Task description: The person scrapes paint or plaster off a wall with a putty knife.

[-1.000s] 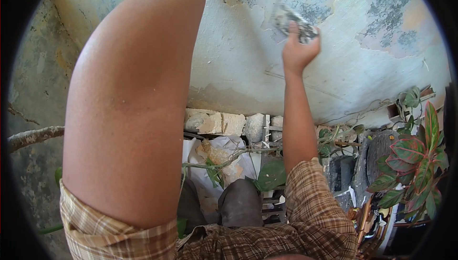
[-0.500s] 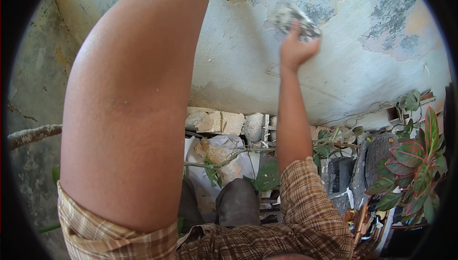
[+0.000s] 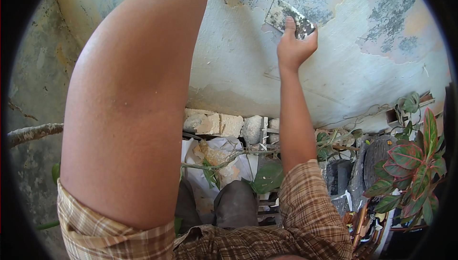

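My right hand (image 3: 295, 45) is raised against a flaking, pale blue and white wall (image 3: 229, 64). It presses a flat metal scraper blade (image 3: 290, 16) to the plaster near the top of the view, with the index finger laid along the blade. My left arm (image 3: 133, 97) reaches up past the upper edge, so my left hand is out of view. Both sleeves are brown plaid and rolled above the elbow.
Broken stones and rubble (image 3: 224, 124) lie at the foot of the wall with a white sack (image 3: 205, 164) and a thin branch. A red and green leafy plant (image 3: 415, 164) stands at the right. A thick branch (image 3: 33, 133) juts in at left.
My right hand has slid the scraper a little up and to the left along the wall. The left arm has stayed raised.
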A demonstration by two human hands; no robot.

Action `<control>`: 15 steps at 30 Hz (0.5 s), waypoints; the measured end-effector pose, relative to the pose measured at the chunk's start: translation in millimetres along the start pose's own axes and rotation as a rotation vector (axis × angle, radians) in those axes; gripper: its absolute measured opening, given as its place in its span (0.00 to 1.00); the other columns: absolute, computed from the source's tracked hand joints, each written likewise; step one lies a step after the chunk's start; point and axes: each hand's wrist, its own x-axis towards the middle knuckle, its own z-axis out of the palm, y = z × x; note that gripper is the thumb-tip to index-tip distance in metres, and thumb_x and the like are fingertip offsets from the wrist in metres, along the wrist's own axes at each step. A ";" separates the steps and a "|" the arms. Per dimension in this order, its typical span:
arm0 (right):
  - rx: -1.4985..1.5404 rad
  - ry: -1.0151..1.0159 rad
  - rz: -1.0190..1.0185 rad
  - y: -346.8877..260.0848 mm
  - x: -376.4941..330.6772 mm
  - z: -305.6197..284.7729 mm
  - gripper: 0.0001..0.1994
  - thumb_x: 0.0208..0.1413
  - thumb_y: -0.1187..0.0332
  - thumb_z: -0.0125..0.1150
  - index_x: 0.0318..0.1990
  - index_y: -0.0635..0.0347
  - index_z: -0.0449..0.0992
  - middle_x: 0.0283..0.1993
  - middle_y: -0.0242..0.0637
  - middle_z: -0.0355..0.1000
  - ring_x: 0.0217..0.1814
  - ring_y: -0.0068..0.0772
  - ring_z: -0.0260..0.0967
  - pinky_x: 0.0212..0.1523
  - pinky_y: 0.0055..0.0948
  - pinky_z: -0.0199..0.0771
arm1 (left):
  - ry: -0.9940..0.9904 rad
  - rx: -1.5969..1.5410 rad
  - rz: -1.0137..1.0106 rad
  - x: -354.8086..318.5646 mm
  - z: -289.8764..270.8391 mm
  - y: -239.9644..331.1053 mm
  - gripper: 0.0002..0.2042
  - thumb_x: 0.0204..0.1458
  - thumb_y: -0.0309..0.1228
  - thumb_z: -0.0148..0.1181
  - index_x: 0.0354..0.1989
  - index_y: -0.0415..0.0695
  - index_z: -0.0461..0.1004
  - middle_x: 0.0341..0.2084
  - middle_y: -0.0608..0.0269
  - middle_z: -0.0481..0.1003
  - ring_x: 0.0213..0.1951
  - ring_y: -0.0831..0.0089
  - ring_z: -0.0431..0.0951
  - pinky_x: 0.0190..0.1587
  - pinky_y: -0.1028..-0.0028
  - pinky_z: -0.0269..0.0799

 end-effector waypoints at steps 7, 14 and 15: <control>-0.086 0.008 -0.154 4.0 -8.4 17.0 0.11 0.48 0.71 0.68 0.33 0.67 0.71 0.28 0.39 0.74 0.28 0.28 0.72 0.31 0.28 0.71 | -0.006 -0.003 0.003 -0.2 -1.2 -3.3 0.38 0.51 0.56 0.47 0.68 0.52 0.51 0.70 0.57 0.46 0.71 0.62 0.40 0.71 0.58 0.28; 0.037 0.045 -0.082 -5.9 5.0 6.8 0.09 0.50 0.73 0.66 0.31 0.67 0.71 0.26 0.38 0.75 0.27 0.28 0.74 0.28 0.25 0.73 | 0.009 -0.031 0.007 -1.1 -1.9 -2.1 0.37 0.50 0.55 0.48 0.68 0.52 0.52 0.69 0.57 0.46 0.71 0.61 0.40 0.71 0.58 0.29; 0.184 0.047 0.007 -5.8 15.5 2.1 0.09 0.50 0.72 0.66 0.31 0.67 0.71 0.25 0.39 0.75 0.27 0.28 0.74 0.28 0.26 0.73 | 0.030 -0.033 0.013 0.3 -1.3 -1.8 0.37 0.50 0.55 0.48 0.68 0.52 0.52 0.69 0.57 0.47 0.71 0.61 0.40 0.71 0.57 0.29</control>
